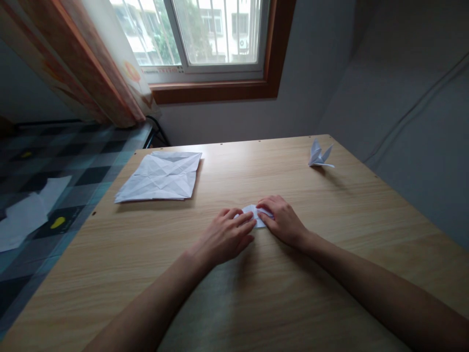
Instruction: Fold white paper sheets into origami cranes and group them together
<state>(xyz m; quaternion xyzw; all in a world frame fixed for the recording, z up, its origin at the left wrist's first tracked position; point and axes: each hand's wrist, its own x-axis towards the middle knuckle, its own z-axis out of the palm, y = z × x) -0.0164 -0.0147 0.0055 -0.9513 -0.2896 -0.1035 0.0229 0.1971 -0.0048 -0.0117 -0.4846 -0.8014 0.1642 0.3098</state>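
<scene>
White paper (259, 221) stretches nine-to-three o'clock, folded small, under the spread left hand (229, 233) and right hand (284, 222), the latter's grip unclear.

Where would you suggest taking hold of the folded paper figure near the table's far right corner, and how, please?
I'd pinch the folded paper figure lightly, low on its left side, where its layers seem to gather, coming from the near left. Its two tips spread upward and a thin flap sticks out right, so those look likelier to bend.

Barred window (220, 36), daylit | brown frame (234, 91) | orange-patterned curtain (82, 49), left | grey walls (410, 117), dim | wooden table (252, 173) | checked cloth (91, 159), left
</scene>
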